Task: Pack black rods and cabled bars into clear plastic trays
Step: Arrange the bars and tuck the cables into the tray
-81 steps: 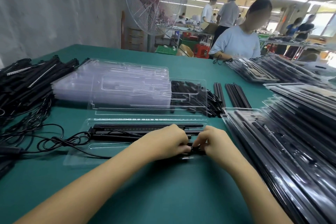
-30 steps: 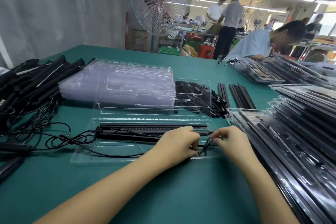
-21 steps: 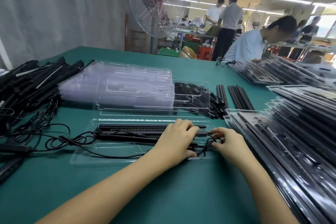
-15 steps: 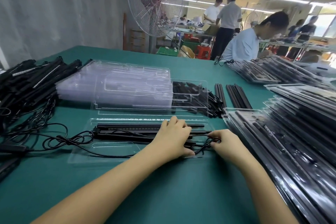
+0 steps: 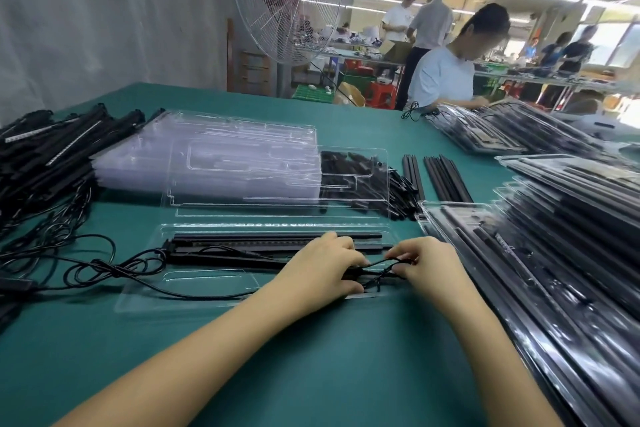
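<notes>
While over one open tray [image 5: 194,291] holding two bars [image 5: 242,246]: left hand [image 5: 325,267] and right hand [image 5: 429,263] curled, both pinching thin cable [image 5: 379,269].

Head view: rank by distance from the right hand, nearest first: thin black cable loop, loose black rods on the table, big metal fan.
1. Thin black cable loop: at the right hand, pinched in its fingers.
2. Loose black rods: beyond it on the green table.
3. Big metal fan: far back, left.
</notes>
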Demonstrator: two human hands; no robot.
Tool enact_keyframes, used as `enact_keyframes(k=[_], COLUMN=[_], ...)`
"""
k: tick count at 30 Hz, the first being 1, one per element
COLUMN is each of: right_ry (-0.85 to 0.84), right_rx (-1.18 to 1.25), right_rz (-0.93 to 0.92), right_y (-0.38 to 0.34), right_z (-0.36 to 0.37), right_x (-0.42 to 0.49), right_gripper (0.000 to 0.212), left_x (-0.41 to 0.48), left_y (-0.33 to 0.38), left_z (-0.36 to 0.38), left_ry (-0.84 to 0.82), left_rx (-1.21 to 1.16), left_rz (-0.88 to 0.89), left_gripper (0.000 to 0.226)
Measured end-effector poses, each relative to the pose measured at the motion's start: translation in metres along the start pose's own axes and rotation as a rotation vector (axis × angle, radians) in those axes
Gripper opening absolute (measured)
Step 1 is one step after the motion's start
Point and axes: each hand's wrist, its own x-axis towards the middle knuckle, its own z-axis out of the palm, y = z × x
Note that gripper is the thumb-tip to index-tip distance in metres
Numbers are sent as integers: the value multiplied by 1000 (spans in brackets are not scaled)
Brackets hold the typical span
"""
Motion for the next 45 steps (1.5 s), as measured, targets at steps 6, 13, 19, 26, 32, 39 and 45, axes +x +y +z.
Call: enact_keyframes(k=[6, 13, 19, 26, 32, 39, 45], right_ry=[13, 36, 58, 45, -211, -185, -113], right_rx=[69, 287, 350, -12, 125, 116, 38], right_rz=[56, 177, 247, 179, 185, 150, 108], right_y=[1, 1, 1, -7, 4, 3, 2], right_z=[-7, -2, 8, 10, -16, -15, -10], right_x=[-3, -3, -2, -3, 3, 3, 3], right_gripper=[15, 13, 18, 18, 18, 26, 21], left_x=[1, 4, 4, -1, -1, -3, -2], left_y=[-2, -6, -8, -13, -13, -16, -18], left_z=[0, -3, 1, 7, 8, 12, 7], left_ry=[-34, -70, -7, 54, 51, 23, 75], left_rx=[1, -24, -111, -232, -221, -185, -371], left_rz=[32, 50, 40, 6, -23, -23, -111], left_gripper=[45, 43, 51, 34, 44, 49, 54])
